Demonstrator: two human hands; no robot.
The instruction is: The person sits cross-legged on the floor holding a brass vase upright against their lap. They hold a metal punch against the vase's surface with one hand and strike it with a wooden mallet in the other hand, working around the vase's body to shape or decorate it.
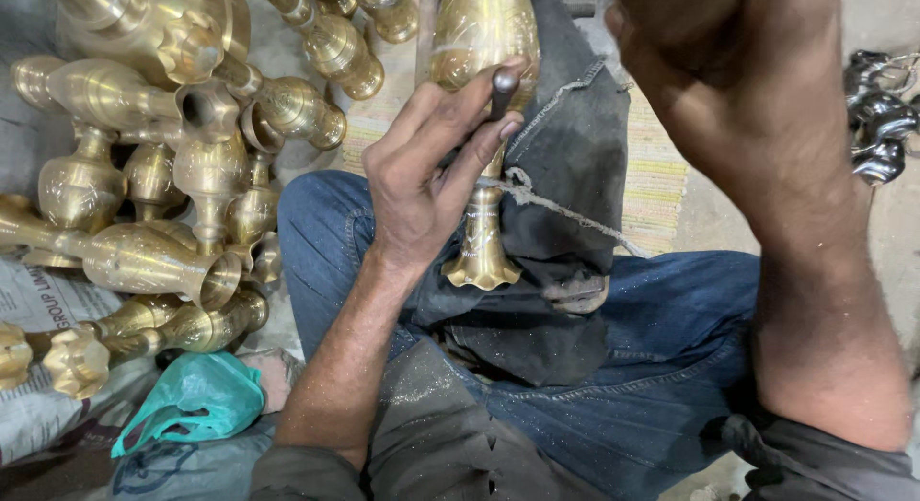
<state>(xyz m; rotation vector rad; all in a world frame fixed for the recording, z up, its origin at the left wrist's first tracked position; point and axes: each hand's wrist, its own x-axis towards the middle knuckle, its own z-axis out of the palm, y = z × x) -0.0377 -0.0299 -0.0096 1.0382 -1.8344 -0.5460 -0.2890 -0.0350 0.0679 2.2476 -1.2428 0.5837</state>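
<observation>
Down on the grey floor [886, 233], a striped woven mat [656, 175] lay flat. A heap of brass vases [163, 175] crowded the left side, newspaper [38, 367] spread beneath them, a green plastic bag [196, 396] just beside. Dark metal pieces [877, 117] sat at the right edge. Soft, even light.

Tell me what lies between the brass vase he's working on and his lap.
In the head view, a dark cloth lies between the brass vase and the jeans; the left hand holds a metal punch against the vase.

Metalcraft workshop: heaped brass vases [144, 175].
</observation>
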